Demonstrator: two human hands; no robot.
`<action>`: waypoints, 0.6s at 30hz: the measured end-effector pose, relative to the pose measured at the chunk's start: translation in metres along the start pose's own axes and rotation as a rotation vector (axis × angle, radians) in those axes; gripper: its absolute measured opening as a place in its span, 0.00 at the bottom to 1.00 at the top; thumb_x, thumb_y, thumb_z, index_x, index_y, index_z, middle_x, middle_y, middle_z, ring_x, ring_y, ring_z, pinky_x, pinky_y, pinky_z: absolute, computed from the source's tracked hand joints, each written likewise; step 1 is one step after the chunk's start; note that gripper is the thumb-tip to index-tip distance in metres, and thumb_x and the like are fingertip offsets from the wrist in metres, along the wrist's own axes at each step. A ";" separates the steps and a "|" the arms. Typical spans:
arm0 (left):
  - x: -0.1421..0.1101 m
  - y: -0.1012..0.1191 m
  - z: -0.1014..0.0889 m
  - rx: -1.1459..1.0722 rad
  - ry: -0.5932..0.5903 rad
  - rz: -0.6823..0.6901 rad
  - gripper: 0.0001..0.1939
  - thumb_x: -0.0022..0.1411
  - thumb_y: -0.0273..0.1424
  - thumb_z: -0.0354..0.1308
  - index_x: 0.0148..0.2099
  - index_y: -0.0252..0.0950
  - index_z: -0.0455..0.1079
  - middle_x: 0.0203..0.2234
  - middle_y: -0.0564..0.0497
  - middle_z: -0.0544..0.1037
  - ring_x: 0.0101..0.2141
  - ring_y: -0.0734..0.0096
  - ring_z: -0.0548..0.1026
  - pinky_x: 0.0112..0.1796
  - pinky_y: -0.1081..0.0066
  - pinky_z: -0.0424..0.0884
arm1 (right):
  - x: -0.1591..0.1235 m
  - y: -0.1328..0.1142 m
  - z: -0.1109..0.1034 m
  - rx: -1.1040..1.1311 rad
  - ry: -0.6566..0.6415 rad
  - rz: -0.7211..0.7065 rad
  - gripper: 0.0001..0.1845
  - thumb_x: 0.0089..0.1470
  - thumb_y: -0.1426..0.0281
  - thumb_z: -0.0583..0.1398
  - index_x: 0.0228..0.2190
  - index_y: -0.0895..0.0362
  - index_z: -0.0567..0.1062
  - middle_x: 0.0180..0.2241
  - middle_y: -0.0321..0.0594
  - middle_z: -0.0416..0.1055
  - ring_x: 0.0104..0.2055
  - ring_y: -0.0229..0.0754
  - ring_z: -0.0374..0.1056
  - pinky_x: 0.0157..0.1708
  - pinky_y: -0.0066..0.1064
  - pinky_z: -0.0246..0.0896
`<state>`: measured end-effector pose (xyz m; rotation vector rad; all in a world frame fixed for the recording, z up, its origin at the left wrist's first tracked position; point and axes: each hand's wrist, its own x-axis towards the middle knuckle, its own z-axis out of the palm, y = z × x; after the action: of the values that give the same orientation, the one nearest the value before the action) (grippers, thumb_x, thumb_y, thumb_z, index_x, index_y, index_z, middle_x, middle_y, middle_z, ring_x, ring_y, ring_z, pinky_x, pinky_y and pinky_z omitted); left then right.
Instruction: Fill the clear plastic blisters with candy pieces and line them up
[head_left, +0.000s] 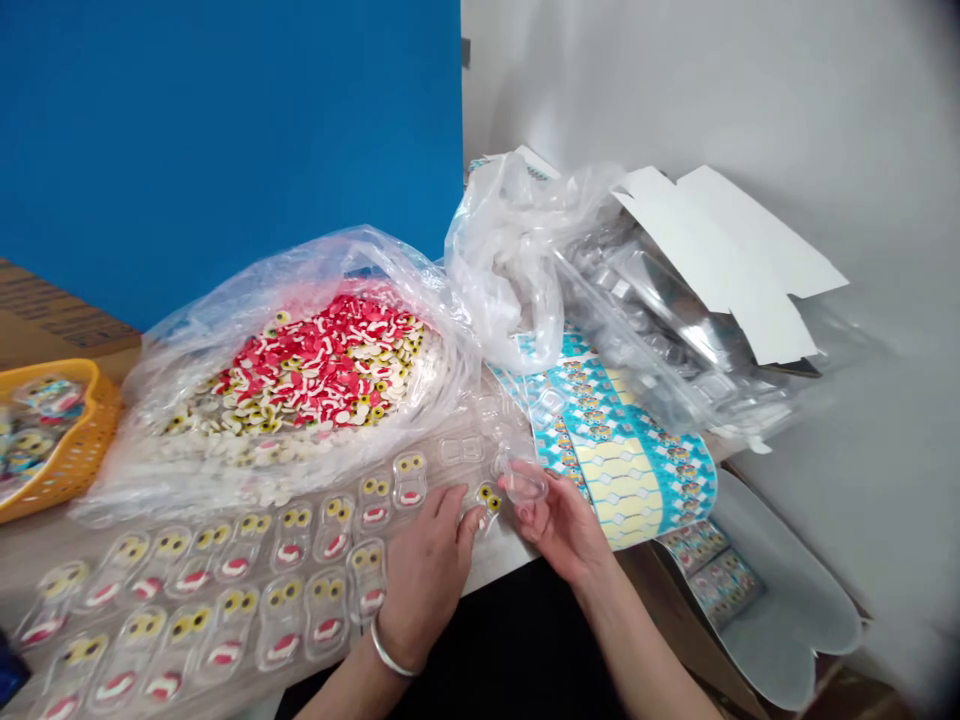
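Observation:
My right hand (561,525) pinches the rounded end of a clear plastic blister shell (527,484) between thumb and fingers. Right beside it is a pair of yellow toy eyes (489,497) with dark pupils; whether they sit inside this shell I cannot tell. My left hand (429,560), with a silver bangle (390,652) at the wrist, rests on the table just left of the eyes, fingers stretched and thumb near them. Left of it, two rows of clear shells (335,527) lie filled, each with two yellow eyes and a red-and-white mouth piece.
Behind the rows, a plastic bag (360,250) spreads around a heap of mouth and eye pieces (322,360). Printed blue-and-yellow card sheets (626,460) lie at right, below bagged clear shells (637,290) and white card (720,240). An orange basket (97,430) stands far left.

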<state>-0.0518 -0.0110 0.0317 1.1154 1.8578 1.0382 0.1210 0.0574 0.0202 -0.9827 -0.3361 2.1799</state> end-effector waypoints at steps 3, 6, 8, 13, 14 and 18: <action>0.006 0.015 -0.003 -0.365 -0.165 -0.115 0.28 0.56 0.43 0.67 0.58 0.43 0.72 0.54 0.41 0.76 0.51 0.51 0.74 0.53 0.56 0.67 | -0.003 0.010 0.005 0.011 -0.069 0.056 0.22 0.46 0.55 0.68 0.39 0.56 0.79 0.31 0.41 0.79 0.21 0.34 0.64 0.19 0.24 0.51; 0.014 0.026 -0.005 -0.829 -0.467 -0.207 0.41 0.50 0.44 0.71 0.64 0.43 0.66 0.59 0.40 0.73 0.56 0.51 0.72 0.56 0.56 0.65 | -0.005 0.026 0.017 0.072 -0.164 0.094 0.18 0.48 0.55 0.67 0.35 0.56 0.78 0.23 0.35 0.74 0.19 0.34 0.62 0.18 0.25 0.51; 0.016 0.029 -0.006 -0.980 -0.569 -0.219 0.44 0.46 0.44 0.74 0.64 0.42 0.67 0.59 0.40 0.73 0.57 0.50 0.71 0.55 0.58 0.66 | -0.005 0.037 0.025 0.121 -0.207 0.115 0.17 0.49 0.55 0.66 0.33 0.56 0.77 0.21 0.34 0.72 0.19 0.34 0.61 0.18 0.25 0.51; 0.021 0.021 -0.007 -0.976 -0.576 -0.253 0.42 0.47 0.39 0.74 0.64 0.44 0.66 0.50 0.42 0.78 0.37 0.63 0.79 0.36 0.67 0.72 | -0.004 0.046 0.031 -0.035 -0.158 0.078 0.21 0.51 0.51 0.65 0.37 0.56 0.77 0.19 0.33 0.68 0.17 0.34 0.57 0.16 0.25 0.49; 0.023 0.019 -0.008 -0.943 -0.546 -0.254 0.41 0.47 0.37 0.74 0.63 0.43 0.66 0.46 0.43 0.79 0.32 0.67 0.78 0.33 0.69 0.71 | -0.004 0.044 0.030 -0.170 -0.112 0.026 0.22 0.51 0.49 0.65 0.36 0.56 0.78 0.19 0.33 0.68 0.17 0.34 0.57 0.16 0.25 0.49; 0.032 0.017 -0.013 -0.762 -0.434 -0.278 0.45 0.44 0.31 0.75 0.64 0.37 0.64 0.37 0.48 0.77 0.33 0.69 0.76 0.36 0.68 0.72 | -0.009 0.022 0.027 -0.735 0.158 -0.448 0.18 0.50 0.52 0.68 0.28 0.55 0.79 0.25 0.38 0.72 0.26 0.39 0.63 0.25 0.29 0.58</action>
<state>-0.0691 0.0197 0.0469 0.5438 1.0747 1.0903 0.0942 0.0370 0.0327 -1.2959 -1.2095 1.5623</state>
